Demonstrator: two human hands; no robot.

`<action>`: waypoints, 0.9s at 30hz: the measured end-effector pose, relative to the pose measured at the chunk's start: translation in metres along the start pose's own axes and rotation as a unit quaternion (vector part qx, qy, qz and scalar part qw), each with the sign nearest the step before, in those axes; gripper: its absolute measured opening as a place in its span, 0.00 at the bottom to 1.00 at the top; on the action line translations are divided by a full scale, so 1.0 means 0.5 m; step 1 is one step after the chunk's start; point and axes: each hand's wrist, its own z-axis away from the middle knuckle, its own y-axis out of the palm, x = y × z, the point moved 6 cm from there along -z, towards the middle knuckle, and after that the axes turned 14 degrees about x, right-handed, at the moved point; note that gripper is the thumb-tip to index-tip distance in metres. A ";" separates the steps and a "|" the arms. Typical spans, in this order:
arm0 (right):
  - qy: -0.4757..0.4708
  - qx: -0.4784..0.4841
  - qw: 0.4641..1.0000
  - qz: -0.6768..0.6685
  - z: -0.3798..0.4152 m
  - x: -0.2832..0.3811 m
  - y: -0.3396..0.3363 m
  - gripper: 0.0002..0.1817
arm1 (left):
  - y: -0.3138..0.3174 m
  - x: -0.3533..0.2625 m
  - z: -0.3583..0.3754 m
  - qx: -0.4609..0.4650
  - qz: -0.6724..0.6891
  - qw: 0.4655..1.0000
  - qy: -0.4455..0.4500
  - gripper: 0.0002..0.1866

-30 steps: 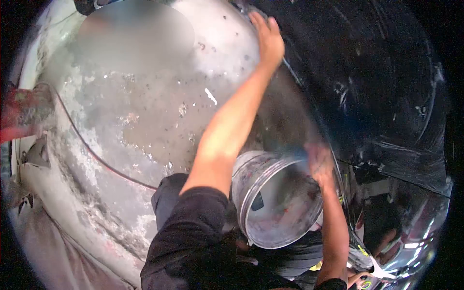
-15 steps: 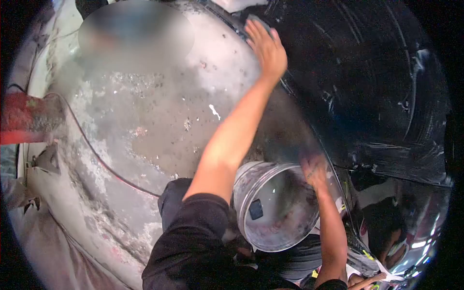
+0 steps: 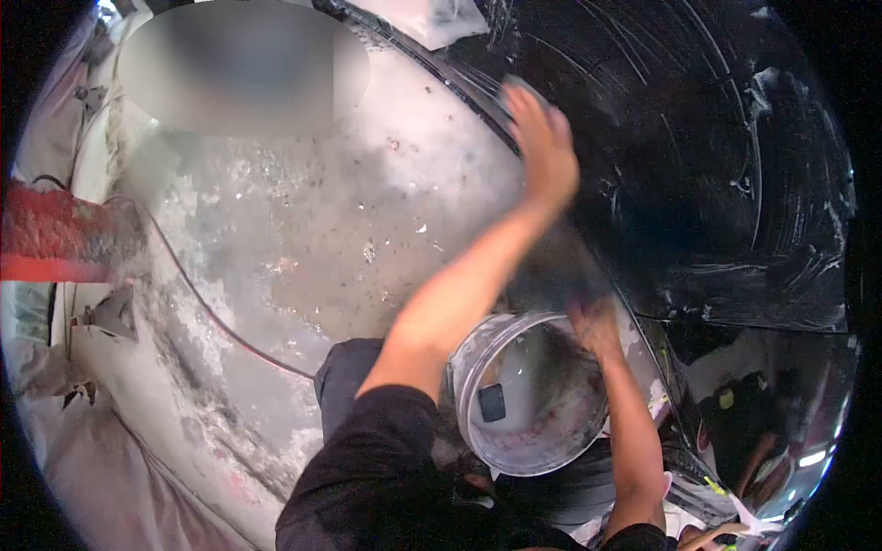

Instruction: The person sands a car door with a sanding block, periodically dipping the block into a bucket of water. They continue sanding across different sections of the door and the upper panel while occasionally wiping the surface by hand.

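Note:
My left hand [image 3: 544,147] reaches out over the edge of a glossy black car panel [image 3: 698,184] streaked with whitish residue. Its fingers are extended and blurred, with the edge of a thin grey pad showing beneath them against the panel. Lower down, my right hand [image 3: 597,326] is at the far right rim of a round, stained bucket [image 3: 469,404], close to the panel edge. Its fingertips are dark and smeared, so their grip does not show. Inside the bucket are cloudy liquid and a small dark block [image 3: 492,402].
Wet, blotchy grey floor [image 3: 303,239] stretches left of the bucket. A thin hose [image 3: 207,312] crosses it near a red object [image 3: 55,230]. Draped sheeting [image 3: 101,468] hangs at lower left. White sheeting [image 3: 432,20] lies at the top. A blurred patch covers the upper left.
My left hand has slid along the panel edge, down and to the right in view, with the grey pad under it. My right hand stays by the bucket rim. The view has shifted slightly.

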 end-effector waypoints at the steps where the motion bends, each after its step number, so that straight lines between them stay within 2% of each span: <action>1: -0.001 -0.002 1.000 0.000 0.003 -0.007 0.010 0.26 | 0.046 -0.043 0.077 0.057 0.018 0.998 -0.033 0.39; 2: 0.001 -0.003 1.000 0.015 0.006 -0.018 0.019 0.26 | 0.077 -0.071 0.146 0.109 0.028 0.993 -0.018 0.40; 3: 0.004 -0.005 1.000 0.030 0.003 -0.015 0.014 0.26 | 0.077 -0.072 0.155 0.101 0.028 0.994 0.002 0.40; 6: 0.018 0.033 0.999 -0.022 0.006 -0.013 0.005 0.26 | 0.055 -0.028 0.104 0.084 -0.043 0.995 0.024 0.38; 7: 0.022 0.033 0.999 -0.031 0.011 -0.022 0.010 0.26 | 0.023 -0.021 0.078 0.077 -0.004 0.997 0.015 0.37; 9: 0.103 0.186 0.977 -0.005 0.011 -0.065 0.054 0.26 | -0.030 0.002 0.016 0.029 0.061 0.998 -0.001 0.35; 10: 0.095 0.178 0.979 -0.020 0.016 -0.056 0.055 0.26 | -0.061 0.001 -0.003 0.011 0.087 0.996 -0.008 0.34; 11: 0.069 0.121 0.990 -0.037 0.012 -0.039 0.033 0.26 | -0.083 -0.017 0.005 0.013 0.070 0.997 0.008 0.34; 13: 0.020 0.029 0.996 -0.081 -0.005 0.006 -0.012 0.28 | -0.103 -0.077 0.090 0.159 0.049 0.986 -0.001 0.32; 15: 0.094 0.069 0.978 -0.174 0.021 -0.021 -0.016 0.35 | -0.090 -0.082 0.227 0.296 0.057 0.953 -0.046 0.28; 16: 0.088 0.061 0.978 -0.180 0.028 -0.025 -0.011 0.35 | -0.092 -0.096 0.281 0.314 0.036 0.949 -0.012 0.27; 18: 0.008 -0.026 0.951 -0.308 0.037 -0.030 -0.018 0.37 | -0.097 -0.123 0.368 0.423 0.112 0.890 -0.127 0.25; 20: -0.019 -0.028 0.945 -0.325 0.044 -0.039 -0.021 0.36 | -0.095 -0.125 0.425 0.416 0.103 0.900 -0.082 0.24; 21: -0.037 -0.027 0.939 -0.341 0.049 -0.033 -0.022 0.35 | -0.104 -0.137 0.438 0.412 0.100 0.902 -0.079 0.24; 22: -0.043 -0.028 0.939 -0.340 0.059 -0.021 -0.024 0.35 | -0.110 -0.152 0.447 0.400 0.159 0.896 -0.110 0.23; 23: -0.039 -0.020 0.906 -0.422 0.076 -0.012 -0.022 0.33 | -0.115 -0.161 0.456 0.388 0.219 0.884 -0.140 0.22; 24: -0.034 -0.012 0.865 -0.501 0.094 0.000 -0.023 0.31 | -0.115 -0.160 0.462 0.387 0.219 0.886 -0.136 0.22; 25: -0.029 -0.035 0.883 -0.468 0.122 0.023 -0.042 0.27 | -0.111 -0.157 0.469 0.392 0.240 0.878 -0.136 0.21; 26: -0.032 -0.035 0.883 -0.466 0.149 0.043 -0.051 0.27 | -0.109 -0.151 0.476 0.397 0.261 0.869 -0.137 0.21; 27: -0.014 -0.043 0.908 -0.417 0.177 0.058 -0.056 0.26 | -0.112 -0.157 0.484 0.421 0.234 0.861 -0.164 0.21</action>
